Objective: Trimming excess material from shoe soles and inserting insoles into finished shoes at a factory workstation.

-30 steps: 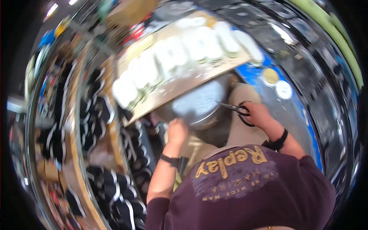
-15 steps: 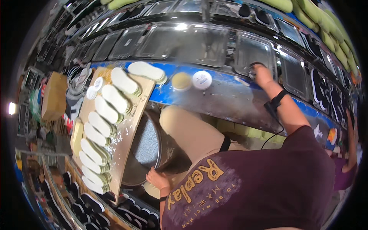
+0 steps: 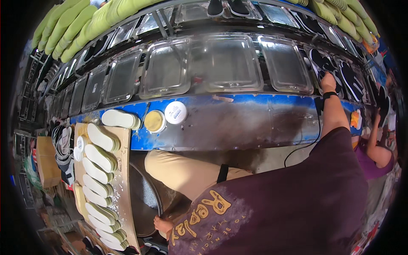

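My right hand [image 3: 328, 81] reaches to the far right, fingers closed around the heel end of a black shoe [image 3: 318, 60] with a white sole edge; the fingertips are partly hidden. The shoe is over a tray in the tray row. Low down, my left hand [image 3: 162, 224] curls at the rim of a round dark tub [image 3: 159, 203] with pale granules inside. Beside the tub, a wooden board [image 3: 126, 170] carries stacks of white-topped insoles [image 3: 97, 158] with greenish edges. On the blue-edged bench [image 3: 238, 119] stand an open jar [image 3: 154, 121] of yellowish stuff and a white round lid [image 3: 175, 112].
Clear-rimmed trays [image 3: 233, 63] line the rack beyond the bench. Green insoles [image 3: 114, 12] are stacked along the top. More black shoes [image 3: 352, 80] are at the right, where another person's arm [image 3: 374, 135] holds a dark shoe. A cardboard box [image 3: 47, 161] stands left.
My right hand has moved right along the tray row to the black shoes. The view has turned right, so the bench and board appear farther left. My left hand stays by the tub's rim.
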Demonstrator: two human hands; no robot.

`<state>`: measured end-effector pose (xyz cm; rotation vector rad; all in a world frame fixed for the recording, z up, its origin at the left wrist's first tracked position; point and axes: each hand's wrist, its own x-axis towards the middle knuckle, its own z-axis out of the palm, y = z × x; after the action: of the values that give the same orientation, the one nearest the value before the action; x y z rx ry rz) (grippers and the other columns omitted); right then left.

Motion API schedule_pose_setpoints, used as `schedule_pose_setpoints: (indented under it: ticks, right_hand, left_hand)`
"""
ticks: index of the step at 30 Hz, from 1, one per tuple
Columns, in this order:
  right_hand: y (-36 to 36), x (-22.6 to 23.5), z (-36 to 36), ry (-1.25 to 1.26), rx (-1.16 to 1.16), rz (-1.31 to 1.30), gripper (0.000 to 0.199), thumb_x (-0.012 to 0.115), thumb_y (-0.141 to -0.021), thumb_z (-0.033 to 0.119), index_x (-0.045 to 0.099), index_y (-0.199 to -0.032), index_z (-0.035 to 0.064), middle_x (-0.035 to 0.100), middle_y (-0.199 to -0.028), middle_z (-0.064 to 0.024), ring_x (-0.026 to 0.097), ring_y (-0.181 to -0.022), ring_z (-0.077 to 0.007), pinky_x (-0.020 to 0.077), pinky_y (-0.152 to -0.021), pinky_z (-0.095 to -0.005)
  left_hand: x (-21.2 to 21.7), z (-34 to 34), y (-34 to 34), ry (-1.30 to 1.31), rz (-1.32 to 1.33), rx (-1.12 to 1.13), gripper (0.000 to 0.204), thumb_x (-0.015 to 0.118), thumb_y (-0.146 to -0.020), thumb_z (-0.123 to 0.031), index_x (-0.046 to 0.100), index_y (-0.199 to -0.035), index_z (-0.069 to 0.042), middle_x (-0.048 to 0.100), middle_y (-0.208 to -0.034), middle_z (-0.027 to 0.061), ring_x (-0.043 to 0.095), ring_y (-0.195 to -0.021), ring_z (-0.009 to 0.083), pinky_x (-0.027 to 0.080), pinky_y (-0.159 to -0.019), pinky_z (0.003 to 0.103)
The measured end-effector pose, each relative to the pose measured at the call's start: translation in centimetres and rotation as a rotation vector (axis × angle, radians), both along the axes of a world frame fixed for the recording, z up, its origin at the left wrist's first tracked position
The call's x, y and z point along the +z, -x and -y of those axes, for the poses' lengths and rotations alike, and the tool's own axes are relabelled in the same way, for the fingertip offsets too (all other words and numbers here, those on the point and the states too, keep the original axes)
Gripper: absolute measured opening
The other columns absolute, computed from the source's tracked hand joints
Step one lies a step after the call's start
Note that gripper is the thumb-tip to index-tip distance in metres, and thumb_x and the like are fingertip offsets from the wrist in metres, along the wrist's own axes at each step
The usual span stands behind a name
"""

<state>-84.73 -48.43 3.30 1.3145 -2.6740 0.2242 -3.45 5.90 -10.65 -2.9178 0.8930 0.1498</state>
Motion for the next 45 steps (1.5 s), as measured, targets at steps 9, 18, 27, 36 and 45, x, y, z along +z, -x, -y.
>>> schedule_pose_setpoints:
  ticks: [9,18,27,36,45]
  right_hand:
    - [11.8,-1.4,-1.3,-0.186,-0.058,-0.094,0.036,0.048,-0.089,0.016,0.057,-0.124,0.0074,0.057,-0.125,-0.0229,0.054,-0.117,-0.0379,0.0427,-0.099,-0.0462]
    - [11.9,-5.1,1.1,-0.136,0.212,-0.077,0.040,0.061,-0.086,0.025,0.057,-0.119,0.0023,0.060,-0.117,-0.0256,0.055,-0.111,-0.0419,0.0455,-0.092,-0.0464]
    - [10.8,-0.3,6.4,0.006,0.361,-0.198,0.046,0.057,-0.088,0.026,0.055,-0.125,0.0002,0.058,-0.122,-0.0265,0.053,-0.116,-0.0425,0.0424,-0.096,-0.0469]
    - [-31.6,3.8,1.5,0.319,1.168,0.441,0.032,0.062,-0.078,-0.002,0.061,-0.110,0.0018,0.068,-0.098,-0.0179,0.066,-0.095,-0.0322,0.0490,-0.082,-0.0371]
    - [-66.3,2.8,-16.3,0.115,2.226,0.444,0.032,0.076,-0.057,0.009,0.052,-0.079,0.0057,0.051,-0.083,-0.0161,0.050,-0.078,-0.0382,0.0409,-0.066,-0.0447]
  left_hand:
    - [-0.4,0.6,0.1,-0.053,-0.003,-0.004,0.033,0.064,-0.071,-0.014,0.055,-0.099,0.001,0.058,-0.104,0.0195,0.054,-0.102,0.0390,0.043,-0.088,0.048]
    - [2.2,1.6,1.1,-0.051,0.055,0.040,0.029,0.068,-0.069,-0.015,0.059,-0.094,-0.004,0.061,-0.100,0.0158,0.057,-0.099,0.0355,0.046,-0.085,0.047]
    - [-0.2,1.0,1.4,0.082,0.030,0.050,0.037,0.066,-0.068,-0.015,0.058,-0.103,-0.007,0.058,-0.106,0.0133,0.053,-0.105,0.0328,0.037,-0.094,0.045]
    - [1.4,-0.1,2.1,0.201,0.092,0.039,0.042,0.068,-0.065,-0.013,0.059,-0.106,-0.007,0.058,-0.103,0.0123,0.052,-0.104,0.0315,0.036,-0.096,0.045]
    - [5.8,-0.9,3.2,0.813,-0.134,-0.007,0.020,0.064,-0.079,-0.013,0.062,-0.097,-0.003,0.061,-0.100,0.0176,0.056,-0.097,0.0372,0.044,-0.088,0.044]
